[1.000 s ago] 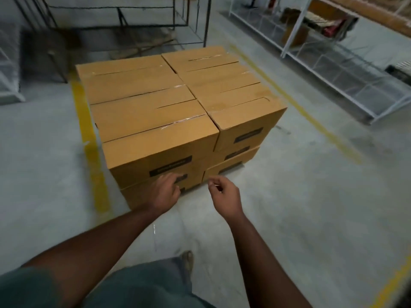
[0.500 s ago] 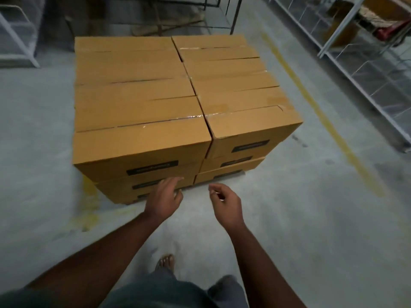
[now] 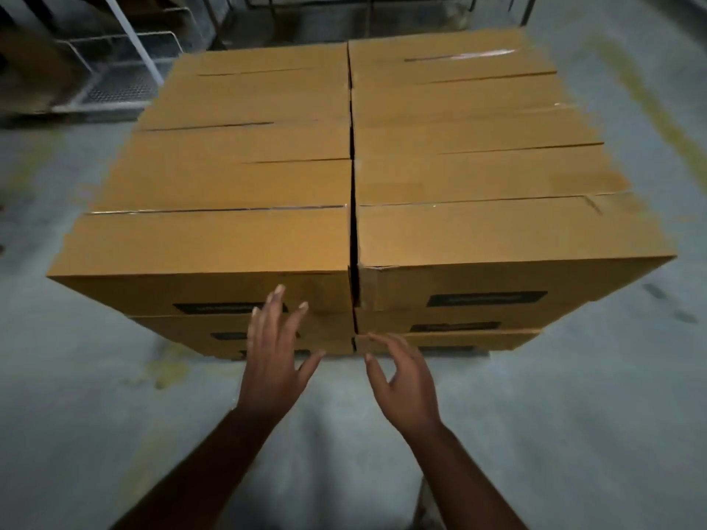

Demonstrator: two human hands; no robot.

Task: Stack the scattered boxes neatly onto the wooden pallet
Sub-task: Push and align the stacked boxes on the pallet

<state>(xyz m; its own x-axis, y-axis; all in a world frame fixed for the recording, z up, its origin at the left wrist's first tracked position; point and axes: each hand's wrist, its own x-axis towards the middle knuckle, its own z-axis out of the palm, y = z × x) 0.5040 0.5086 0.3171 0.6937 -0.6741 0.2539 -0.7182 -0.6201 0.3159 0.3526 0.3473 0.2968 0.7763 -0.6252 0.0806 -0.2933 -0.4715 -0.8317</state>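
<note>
As both reach, boxes (image 3: 355, 177) stacked

Grey concrete floor (image 3: 574, 415) with worn yellow stains (image 3: 168, 367), faint yellow line (image 3: 665, 124) at right, white wire rack (image 3: 114, 70) at upper left, dark metal frame (image 3: 367, 9) along the top edge, dim light, picture blurred
</note>
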